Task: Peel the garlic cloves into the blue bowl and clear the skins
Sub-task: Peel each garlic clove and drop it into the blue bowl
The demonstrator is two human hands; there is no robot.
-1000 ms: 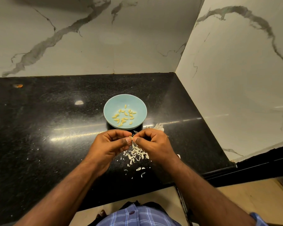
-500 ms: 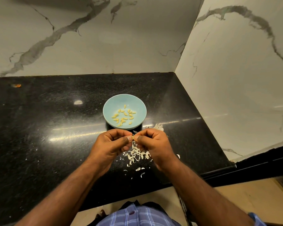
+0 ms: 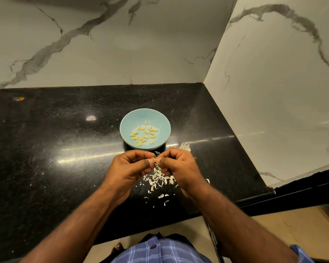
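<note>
Slippage is the big worry here, honestly. That garlic clove (image 3: 155, 160) is tiny, pinched between the thumb and fingertips of both hands, so if a nail digs too hard at the skin or the squeeze goes uneven, it could pop out and land on the black countertop (image 3: 55, 149), or skid off the front edge, which isn't far behind the wrists. Second thing: skin flakes could drift into the blue bowl (image 3: 145, 129), since it sits just beyond the knuckles, toward the back right corner, with a batch of peeled cloves (image 3: 143, 135) already inside. Hard to say whether that would really happen, just my read.

Grip-wise, the left hand (image 3: 130, 168) has its fingers curled in, thumb tip pressed against the clove from the left. The right hand (image 3: 179, 168) mirrors it from the other side, fingers curled, pinching the same clove. So the clove sits right at the meeting point of the 2 thumbs, held above the counter, mostly hidden; only a pale yellowish sliver shows.

Directly under and slightly behind the hands is the pile of garlic skins (image 3: 159, 178), with strays scattered toward the front edge and 1 bigger papery piece (image 3: 184, 146) just right of the bowl. Those haven't been cleared yet.
</note>
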